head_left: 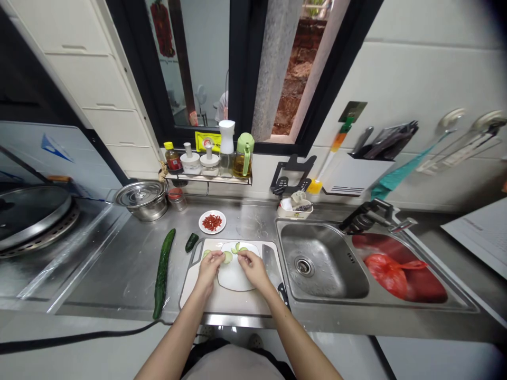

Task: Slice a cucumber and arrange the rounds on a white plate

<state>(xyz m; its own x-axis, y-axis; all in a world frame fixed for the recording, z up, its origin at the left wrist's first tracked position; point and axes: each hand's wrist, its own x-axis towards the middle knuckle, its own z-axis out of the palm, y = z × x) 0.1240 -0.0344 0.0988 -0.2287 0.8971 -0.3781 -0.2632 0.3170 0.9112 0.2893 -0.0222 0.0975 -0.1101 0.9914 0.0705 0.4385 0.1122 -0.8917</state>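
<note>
My left hand (pixel 210 268) has its thumb and fingertips pinched on the edge of a round cucumber slice (pixel 227 257), its pale cut face turned up toward me. The disc shows over the left part of the white plate (pixel 237 277), just right of those fingertips; being round, it gives me no long axis to line up. My right hand (pixel 254 270) is over the plate's right part, its fingers bent inward and close to a small cluster of green-rimmed slices (pixel 238 247) by the plate's far edge. Whether those fingers are pinching one, I can't fairly say — they are small here and the knuckles hide the tips. The cluster lies beyond the pinched slice and to its right, so my right hand is the nearer to it — my left is nearer the plate's left edge.

Under the plate is the cutting board (pixel 233 306), with a black-handled knife (pixel 283 294) on the plate's right. Left of the plate, off the board, a dark cucumber stub (pixel 191 242) sits, and farther left a whole cucumber (pixel 162 274) lies with its long axis running away from me. Beyond the plate is a saucer (pixel 224 224) of chopped red pieces (pixel 212 222); well to the plate's right, the steel sink (pixel 332 264).
</note>
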